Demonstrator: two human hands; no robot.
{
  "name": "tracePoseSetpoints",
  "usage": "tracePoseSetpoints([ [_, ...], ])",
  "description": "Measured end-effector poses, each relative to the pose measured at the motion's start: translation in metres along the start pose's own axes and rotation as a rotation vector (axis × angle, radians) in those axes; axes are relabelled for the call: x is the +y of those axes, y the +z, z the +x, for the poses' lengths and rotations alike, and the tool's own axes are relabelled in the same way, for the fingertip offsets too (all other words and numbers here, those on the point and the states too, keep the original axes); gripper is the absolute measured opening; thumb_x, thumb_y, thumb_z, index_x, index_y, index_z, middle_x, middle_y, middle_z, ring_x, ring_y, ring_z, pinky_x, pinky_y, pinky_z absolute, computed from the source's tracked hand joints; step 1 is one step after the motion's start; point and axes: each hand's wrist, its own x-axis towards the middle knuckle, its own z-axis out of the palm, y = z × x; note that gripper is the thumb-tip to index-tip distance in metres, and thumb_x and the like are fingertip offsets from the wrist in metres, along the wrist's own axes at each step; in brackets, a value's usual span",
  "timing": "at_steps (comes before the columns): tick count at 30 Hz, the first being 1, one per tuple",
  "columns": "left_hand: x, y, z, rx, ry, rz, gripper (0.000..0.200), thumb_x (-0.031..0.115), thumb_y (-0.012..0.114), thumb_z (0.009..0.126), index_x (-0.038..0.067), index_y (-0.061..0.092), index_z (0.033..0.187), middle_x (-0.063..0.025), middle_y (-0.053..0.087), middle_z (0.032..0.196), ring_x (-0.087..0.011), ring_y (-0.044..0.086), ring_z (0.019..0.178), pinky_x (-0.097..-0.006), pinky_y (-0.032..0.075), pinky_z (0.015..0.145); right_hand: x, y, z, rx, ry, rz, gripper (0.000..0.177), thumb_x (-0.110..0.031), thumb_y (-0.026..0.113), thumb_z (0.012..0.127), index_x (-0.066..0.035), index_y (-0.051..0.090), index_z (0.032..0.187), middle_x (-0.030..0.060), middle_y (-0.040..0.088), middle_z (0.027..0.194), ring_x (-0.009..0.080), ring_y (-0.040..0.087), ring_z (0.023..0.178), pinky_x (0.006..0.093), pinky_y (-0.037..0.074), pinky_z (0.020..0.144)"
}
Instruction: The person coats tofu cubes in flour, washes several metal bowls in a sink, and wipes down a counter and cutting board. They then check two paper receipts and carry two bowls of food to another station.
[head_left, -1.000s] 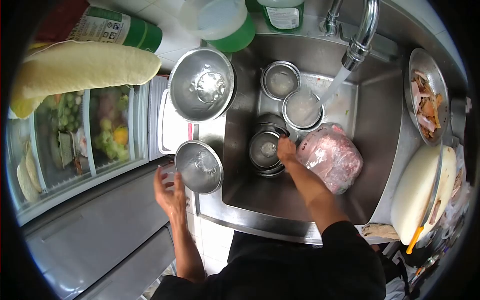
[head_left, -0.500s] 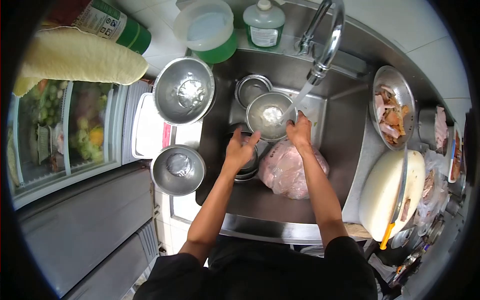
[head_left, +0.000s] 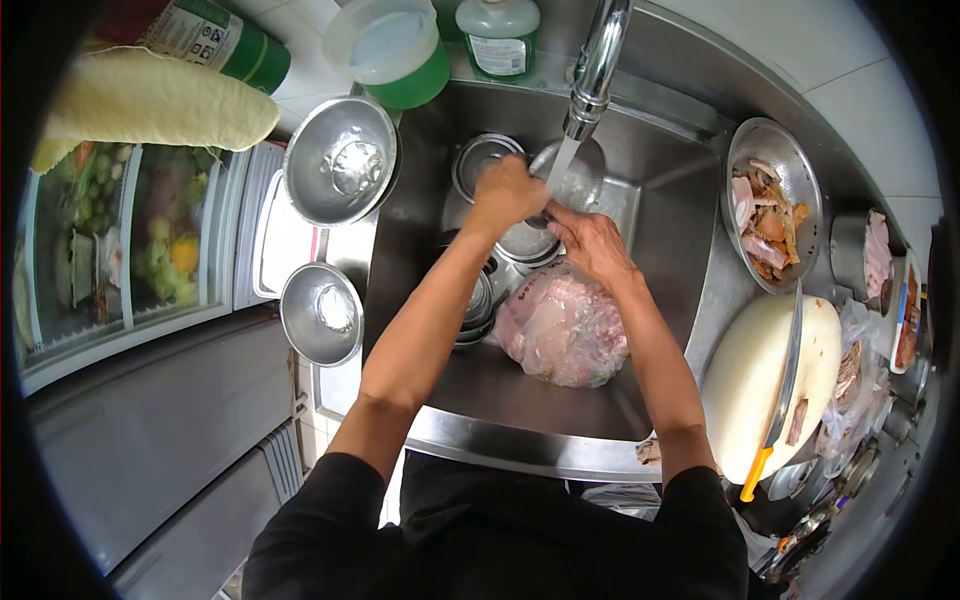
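Small round steel bowl [head_left: 578, 182]: plain, shiny, wet. Held tilted, hollow facing up and toward viewer, near rim partly hidden. Sits off sink [head_left: 680, 210] floor, at sink's 12 o'clock, back centre. Water stream [head_left: 562, 160] lands inside bowl. Left hand [head_left: 508, 190] wraps rim at bowl's 9 o'clock. Right hand [head_left: 592, 240] meets bowl at its 6 o'clock, fingertips on lower edge, grip itself hidden.

I get bright, even light from above with soft shadows in the sink [head_left: 690, 230], white glare on the big steel bowl [head_left: 340, 170] and faucet [head_left: 597, 60], a slightly soft left hand [head_left: 508, 190], and heavy fisheye bending inside a black rim.
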Motion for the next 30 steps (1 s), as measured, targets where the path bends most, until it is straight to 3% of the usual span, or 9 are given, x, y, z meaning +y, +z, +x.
tracePoseSetpoints([
  [1, 0.005, 0.006, 0.000, 0.003, -0.003, -0.002, 0.038, 0.016, 0.052, 0.068, -0.009, 0.061, 0.095, -0.0293, 0.061, 0.090, -0.0364, 0.062, 0.087, -0.0434, 0.046, 0.082, -0.006, -0.009, 0.002, -0.202, 0.237, 0.144, 0.036, -0.024, 0.056, 0.081, -0.002, 0.057, 0.109, 0.0189, 0.052, 0.121, 0.0325, 0.045, 0.117, 0.0437, 0.028, 0.104],
  [5, 0.021, 0.006, -0.013, 0.115, 0.005, 0.051, 0.042, 0.030, 0.058, 0.073, -0.008, 0.063, 0.090, -0.0320, 0.060, 0.091, -0.0393, 0.059, 0.095, -0.0439, 0.043, 0.089, 0.006, -0.014, 0.004, 0.342, -0.160, -0.106, 0.047, -0.019, 0.056, 0.075, -0.002, 0.051, 0.119, 0.0192, 0.047, 0.127, 0.0334, 0.042, 0.121, 0.0433, 0.031, 0.102],
  [11, 0.030, -0.017, -0.013, -0.224, -0.307, -0.202, 0.041, 0.031, 0.060, 0.073, -0.007, 0.064, 0.088, -0.0312, 0.061, 0.087, -0.0380, 0.061, 0.092, -0.0435, 0.046, 0.084, 0.009, 0.000, -0.018, 0.230, -0.291, -0.236, 0.047, -0.021, 0.063, 0.075, -0.006, 0.054, 0.119, 0.0203, 0.054, 0.118, 0.0344, 0.049, 0.114, 0.0411, 0.039, 0.093],
  [14, 0.031, -0.010, -0.030, 0.022, -0.019, -0.054, 0.046, 0.033, 0.060, 0.079, -0.005, 0.061, 0.104, -0.0181, 0.064, 0.098, -0.0271, 0.060, 0.099, -0.0331, 0.046, 0.083, -0.008, 0.014, -0.023, 0.222, 0.105, 0.366, 0.014, -0.014, 0.064, 0.081, -0.001, 0.062, 0.085, 0.0081, 0.059, 0.063, 0.0166, 0.049, 0.051, 0.0283, 0.039, 0.052],
  [18, 0.002, 0.025, -0.020, 0.023, 0.220, -0.568, 0.050, 0.040, 0.054, 0.084, -0.002, 0.060, 0.110, -0.0128, 0.063, 0.100, -0.0232, 0.060, 0.095, -0.0310, 0.046, 0.082, -0.041, 0.003, -0.010, 0.559, 0.384, 0.919, 0.027, -0.022, 0.052, 0.092, 0.000, 0.061, 0.080, -0.0029, 0.055, 0.065, 0.0056, 0.042, 0.056, 0.0226, 0.037, 0.054],
  [21, -0.012, 0.026, -0.026, -0.182, -0.205, -1.337, 0.052, 0.045, 0.054, 0.085, 0.003, 0.054, 0.116, -0.0059, 0.061, 0.099, -0.0144, 0.057, 0.089, -0.0305, 0.044, 0.078, -0.071, 0.007, 0.012, 0.910, 0.291, 1.541, 0.028, -0.025, 0.050, 0.093, -0.002, 0.063, 0.081, -0.0008, 0.058, 0.069, 0.0043, 0.046, 0.058, 0.0229, 0.039, 0.056],
  [23, -0.025, 0.047, -0.028, -0.034, -0.239, -1.078, 0.057, 0.044, 0.058, 0.081, 0.005, 0.048, 0.121, -0.0085, 0.058, 0.104, -0.0162, 0.055, 0.093, -0.0354, 0.044, 0.079, -0.068, 0.023, 0.014, 0.905, 0.239, 1.470, 0.028, -0.025, 0.050, 0.092, -0.001, 0.062, 0.084, 0.0023, 0.060, 0.074, 0.0065, 0.051, 0.065, 0.0247, 0.042, 0.059],
  [27, -0.027, -0.006, -0.037, -0.028, 0.072, -0.607, 0.053, 0.023, 0.060, 0.079, 0.000, 0.044, 0.124, -0.0122, 0.058, 0.101, -0.0198, 0.055, 0.087, -0.0339, 0.045, 0.076, -0.074, 0.041, -0.004, 0.464, 0.057, 0.312, 0.037, -0.032, 0.060, 0.083, -0.002, 0.060, 0.102, 0.0157, 0.063, 0.099, 0.0286, 0.059, 0.092, 0.0362, 0.045, 0.077],
  [30, -0.027, -0.056, -0.048, -0.013, 0.008, -0.306, 0.050, 0.006, 0.046, 0.074, -0.002, 0.044, 0.123, -0.0253, 0.061, 0.093, -0.0349, 0.062, 0.078, -0.0397, 0.051, 0.065, -0.064, 0.029, -0.006, 0.162, -0.319, -0.272, 0.069, -0.042, 0.061, 0.077, -0.011, 0.037, 0.134, 0.0119, 0.036, 0.138, 0.0253, 0.031, 0.129, 0.0455, 0.025, 0.103],
])
